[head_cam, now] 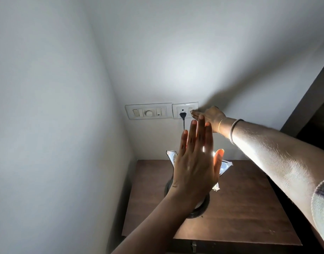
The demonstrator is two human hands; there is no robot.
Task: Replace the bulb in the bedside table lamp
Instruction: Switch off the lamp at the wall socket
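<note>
The table lamp [171, 156] stands on the wooden bedside table [239, 198] and is lit; its glow falls on the wall above. My left hand [196, 162] is held flat and open over the lamp, fingers together, hiding the bulb and most of the shade. My right hand [209, 116] reaches to the wall, a fingertip touching the switch [190, 110] of the socket plate. The lamp's black plug [182, 114] sits in that socket, with its cord hanging down behind my left hand. The lamp's dark round base [203, 208] shows under my left wrist.
A wider switch plate [148, 110] with a round dial is on the wall left of the socket. The table sits in a corner, a white wall close on its left. A dark headboard edge [307, 99] rises at the right. A metal latch [194, 246] is at the table's front.
</note>
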